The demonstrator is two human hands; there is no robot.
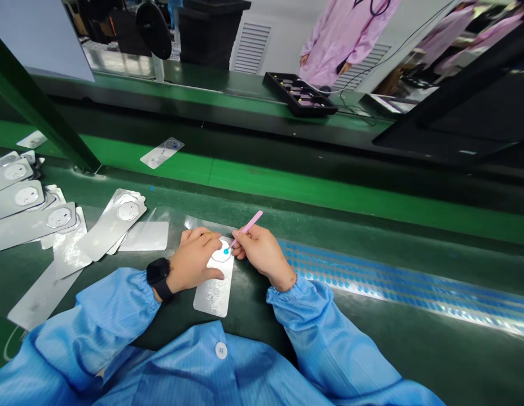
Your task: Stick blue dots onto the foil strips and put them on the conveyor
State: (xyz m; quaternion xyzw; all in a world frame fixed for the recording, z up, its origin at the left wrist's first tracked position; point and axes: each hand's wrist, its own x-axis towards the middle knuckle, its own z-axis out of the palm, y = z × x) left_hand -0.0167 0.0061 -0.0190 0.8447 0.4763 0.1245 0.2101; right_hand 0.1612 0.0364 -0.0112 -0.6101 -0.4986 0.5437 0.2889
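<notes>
Green desk [384,344], one silvery plate [214,296] at front centre. Left hand [196,260]: spread, resting on plate. Right hand [262,254]: pinching pink tweezers [252,222], tips at blue dot [226,251]. Apparent step: positioning dot; next calls for steady tips.

A dark green bench [397,347] carries overlapping silvery plates [103,228] heaped at left; a single plate [213,299] lies flat near the middle; a strip of blue dots [371,279] stretches away rightward
</notes>
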